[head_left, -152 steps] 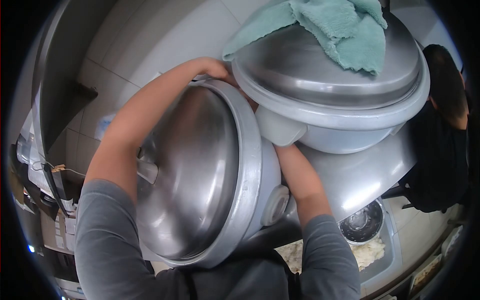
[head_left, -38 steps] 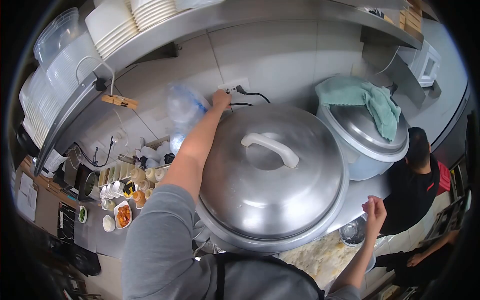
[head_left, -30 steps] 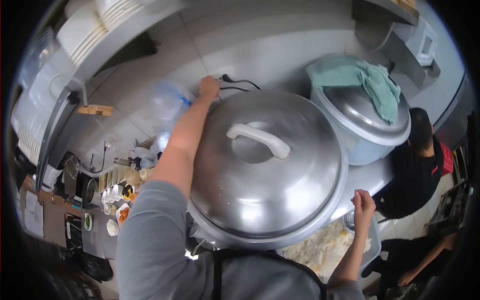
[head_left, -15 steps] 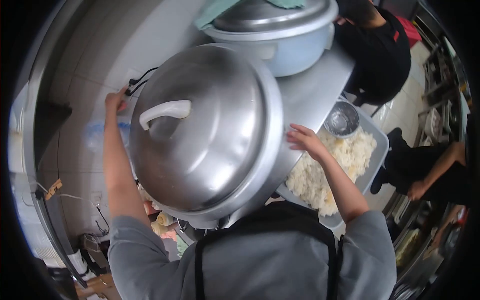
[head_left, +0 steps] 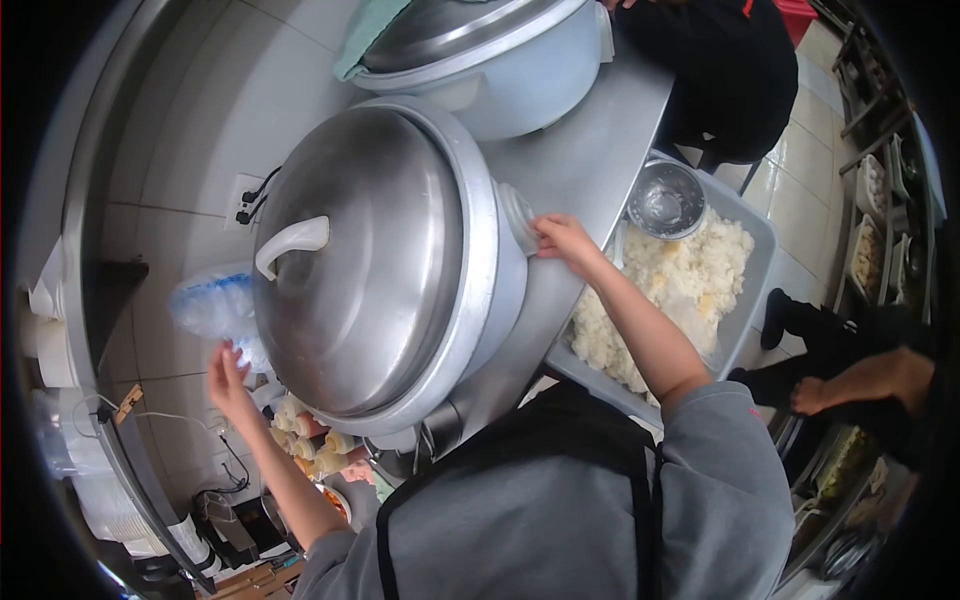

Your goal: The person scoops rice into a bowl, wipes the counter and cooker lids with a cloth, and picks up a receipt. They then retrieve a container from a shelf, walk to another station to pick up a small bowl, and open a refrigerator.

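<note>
R hand point(head_left: 562, 240) touching rice cooker point(head_left: 400, 270) side; L hand point(head_left: 228, 375) apart.

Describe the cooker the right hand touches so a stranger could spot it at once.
On the steel counter by the tiled wall stand two big rice cookers. It is the nearer cooker, with the right hand on its side. Its bare lid has a white handle; the far cooker wears a green cloth.

There are two rice cookers point(head_left: 380, 290) point(head_left: 500, 70), one tray of rice point(head_left: 760, 240), one steel bowl point(head_left: 668, 198), one green cloth point(head_left: 365, 35) and one plastic bag point(head_left: 210, 305).
</note>
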### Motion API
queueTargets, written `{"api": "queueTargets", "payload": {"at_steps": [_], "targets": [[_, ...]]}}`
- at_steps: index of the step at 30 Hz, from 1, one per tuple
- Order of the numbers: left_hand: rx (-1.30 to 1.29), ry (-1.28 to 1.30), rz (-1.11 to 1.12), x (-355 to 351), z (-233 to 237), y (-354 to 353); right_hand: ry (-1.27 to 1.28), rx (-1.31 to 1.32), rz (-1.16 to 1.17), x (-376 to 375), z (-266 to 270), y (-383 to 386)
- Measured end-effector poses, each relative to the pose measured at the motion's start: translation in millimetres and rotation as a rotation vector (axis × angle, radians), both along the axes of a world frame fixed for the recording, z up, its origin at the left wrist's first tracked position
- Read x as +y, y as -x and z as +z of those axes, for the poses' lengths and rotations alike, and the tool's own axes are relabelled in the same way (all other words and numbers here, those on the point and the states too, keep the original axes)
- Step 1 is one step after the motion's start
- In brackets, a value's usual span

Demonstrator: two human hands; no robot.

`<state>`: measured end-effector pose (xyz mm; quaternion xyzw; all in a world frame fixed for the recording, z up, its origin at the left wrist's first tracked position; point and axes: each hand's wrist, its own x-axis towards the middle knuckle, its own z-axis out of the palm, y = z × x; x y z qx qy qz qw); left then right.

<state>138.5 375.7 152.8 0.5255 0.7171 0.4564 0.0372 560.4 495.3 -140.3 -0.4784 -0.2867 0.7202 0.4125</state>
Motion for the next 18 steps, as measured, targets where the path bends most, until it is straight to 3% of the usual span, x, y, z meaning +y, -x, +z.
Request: {"api": "queueTargets", "payload": {"at_steps": [3,5,6,8,11,12,15,17,18], "targets": [[0.096,-0.017,0.047,-39,-33,-29,-0.038,0.046,0.031,0,-1,-7],[0.389,-0.139,0.006,-60,-55,-60,0.007,0.044,0.133,3,9,-13],[0.383,-0.148,0.029,-68,-63,-75,-0.004,0.036,0.153,6,14,-13],[0.401,-0.137,-0.058,-85,-80,-106,0.010,0.027,0.003,13,23,-10],[0.640,-0.106,-0.169,-101,-105,-132,-0.064,0.020,-0.084,25,37,6],[0.670,-0.111,-0.168,-102,-110,-133,-0.048,0.011,-0.100,26,47,13],[0.670,-0.136,-0.070,-100,-115,-132,-0.128,0.116,-0.073,32,13,32],[0.691,-0.186,-0.148,-100,-116,-127,-0.031,0.165,-0.122,21,38,38],[0.687,-0.203,-0.142,-99,-117,-126,-0.162,0.135,-0.146,20,28,40]]}}
